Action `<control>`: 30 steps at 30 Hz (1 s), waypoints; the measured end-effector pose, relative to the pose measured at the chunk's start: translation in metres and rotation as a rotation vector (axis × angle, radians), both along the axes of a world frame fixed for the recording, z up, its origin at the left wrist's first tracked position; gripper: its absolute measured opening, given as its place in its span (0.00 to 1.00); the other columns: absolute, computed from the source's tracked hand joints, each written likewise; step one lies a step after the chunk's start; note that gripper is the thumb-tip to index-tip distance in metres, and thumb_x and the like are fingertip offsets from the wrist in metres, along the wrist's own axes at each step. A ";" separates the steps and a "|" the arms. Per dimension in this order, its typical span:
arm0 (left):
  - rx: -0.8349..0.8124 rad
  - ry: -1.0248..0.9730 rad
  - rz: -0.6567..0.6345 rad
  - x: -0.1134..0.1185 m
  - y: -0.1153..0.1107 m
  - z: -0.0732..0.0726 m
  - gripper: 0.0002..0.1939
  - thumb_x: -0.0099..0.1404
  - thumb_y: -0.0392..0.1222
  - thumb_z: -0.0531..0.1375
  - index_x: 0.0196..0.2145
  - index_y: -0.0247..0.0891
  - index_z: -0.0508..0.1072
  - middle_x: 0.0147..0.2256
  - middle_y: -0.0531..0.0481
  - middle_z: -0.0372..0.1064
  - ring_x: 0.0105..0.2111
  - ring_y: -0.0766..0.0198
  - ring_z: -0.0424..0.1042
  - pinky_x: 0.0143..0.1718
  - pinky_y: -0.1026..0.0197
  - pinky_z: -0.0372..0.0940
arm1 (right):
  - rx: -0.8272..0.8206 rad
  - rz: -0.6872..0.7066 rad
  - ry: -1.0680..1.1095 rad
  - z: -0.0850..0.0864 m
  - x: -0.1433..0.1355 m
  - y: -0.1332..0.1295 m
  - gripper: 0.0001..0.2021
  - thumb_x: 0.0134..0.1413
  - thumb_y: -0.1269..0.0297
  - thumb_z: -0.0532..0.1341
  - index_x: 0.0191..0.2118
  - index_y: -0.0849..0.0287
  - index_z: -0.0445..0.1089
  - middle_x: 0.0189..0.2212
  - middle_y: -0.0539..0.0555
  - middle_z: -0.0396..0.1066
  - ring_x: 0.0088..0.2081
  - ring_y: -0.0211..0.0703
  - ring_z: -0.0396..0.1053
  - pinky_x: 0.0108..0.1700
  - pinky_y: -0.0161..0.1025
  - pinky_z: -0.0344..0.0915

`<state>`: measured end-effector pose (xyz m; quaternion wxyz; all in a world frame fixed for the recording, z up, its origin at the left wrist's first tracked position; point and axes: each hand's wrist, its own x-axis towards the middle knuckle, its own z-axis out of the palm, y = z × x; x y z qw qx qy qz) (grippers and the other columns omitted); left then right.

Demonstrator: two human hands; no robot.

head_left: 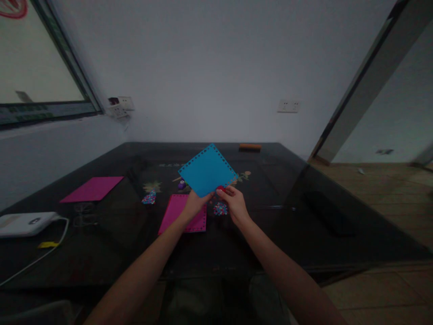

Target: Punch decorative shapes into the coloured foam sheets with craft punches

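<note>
both hands [236,201] hold blue sheet [207,171]

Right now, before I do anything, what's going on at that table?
A person's left hand holds a blue sheet with a marked edge by its near corner, above the dark table. The right hand pinches a small red item at that sheet's edge. A pink sheet lies partly under the left forearm, between two colourful clusters.

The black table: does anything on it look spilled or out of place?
Nothing looks plainly spilled or damaged. A yellow scrap seems slightly stray, lying beside the white cable, away from the small multicoloured piles.
</note>
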<state>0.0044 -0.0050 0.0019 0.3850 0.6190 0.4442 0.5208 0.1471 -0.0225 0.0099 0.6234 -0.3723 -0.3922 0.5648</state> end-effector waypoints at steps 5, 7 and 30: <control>0.022 0.002 0.006 0.000 0.002 -0.002 0.20 0.52 0.48 0.64 0.39 0.32 0.71 0.38 0.41 0.74 0.29 0.60 0.72 0.30 0.58 0.68 | 0.010 0.001 -0.003 0.000 0.000 0.000 0.15 0.28 0.60 0.72 0.24 0.59 0.68 0.23 0.49 0.70 0.26 0.37 0.66 0.32 0.36 0.61; 0.015 0.008 0.007 0.000 0.002 -0.002 0.19 0.51 0.48 0.64 0.37 0.32 0.71 0.36 0.41 0.74 0.28 0.61 0.71 0.29 0.58 0.68 | 0.013 -0.007 -0.009 -0.001 0.000 0.000 0.15 0.28 0.60 0.72 0.24 0.59 0.68 0.23 0.49 0.70 0.26 0.38 0.66 0.32 0.37 0.61; 0.007 0.005 0.006 0.001 -0.002 0.001 0.16 0.51 0.49 0.63 0.33 0.34 0.71 0.33 0.43 0.74 0.26 0.61 0.71 0.27 0.59 0.68 | 0.005 0.014 0.032 -0.005 0.000 0.001 0.15 0.28 0.61 0.72 0.27 0.58 0.71 0.25 0.50 0.72 0.27 0.40 0.68 0.36 0.39 0.64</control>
